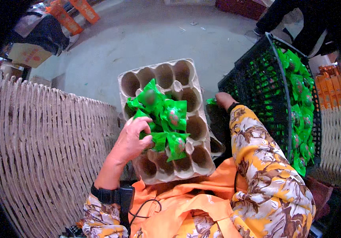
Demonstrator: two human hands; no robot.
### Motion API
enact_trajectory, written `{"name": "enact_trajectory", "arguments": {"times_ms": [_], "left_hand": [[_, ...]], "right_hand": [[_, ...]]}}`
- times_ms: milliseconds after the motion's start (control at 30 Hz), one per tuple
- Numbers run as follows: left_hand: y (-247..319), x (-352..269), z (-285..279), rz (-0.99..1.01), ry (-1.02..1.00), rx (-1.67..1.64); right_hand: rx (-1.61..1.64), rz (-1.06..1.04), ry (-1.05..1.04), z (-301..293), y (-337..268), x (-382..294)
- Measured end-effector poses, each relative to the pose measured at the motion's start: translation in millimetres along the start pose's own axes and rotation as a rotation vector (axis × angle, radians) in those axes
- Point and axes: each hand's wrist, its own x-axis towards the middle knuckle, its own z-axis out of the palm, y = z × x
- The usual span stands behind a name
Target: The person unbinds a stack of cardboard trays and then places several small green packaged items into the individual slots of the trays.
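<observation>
A grey moulded-pulp tray (198, 119) with deep round cups lies before me, its near edge by my orange apron. Several green plastic packets (175, 116) lie heaped on its middle, some with a round printed mark. My left hand (137, 135) is over the tray's left side, thumb and fingers curled at the edge of the heap; whether it grips a packet is not clear. To the right of the tray, my right hand (225, 100) is beside a black plastic crate; a bit of green packet (211, 101) shows at its fingers, which are mostly hidden.
Stacked pulp trays (51, 142) form a tall row on the left. The black crate (256, 98) on the right holds many green packets. More trays (334, 139) with orange packs (332, 89) stand beyond it. Another person's dark-clothed legs (280, 17) are at the upper right. Cardboard (29, 55) lies upper left.
</observation>
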Motion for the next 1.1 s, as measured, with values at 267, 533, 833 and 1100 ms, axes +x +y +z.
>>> {"name": "enact_trajectory", "arguments": {"times_ms": [267,533,833,1100], "left_hand": [[23.7,-12.1,2.4,-0.345,0.120,0.262],[-5.8,-6.9,-0.5,-0.303,0.129,0.159],[9.5,-0.2,-5.0,-0.307,0.348,0.223],[9.4,-15.4,-22.9,-0.295,0.199,0.296]], "right_hand": [[0.160,0.064,-0.048,-14.8,-30.8,-22.6],[0.072,-0.052,0.032,93.8,-62.4,6.5],[0.314,0.454,0.393,-98.4,-28.8,6.2],[1.450,0.010,0.316,-229.8,-138.0,-112.6]]}}
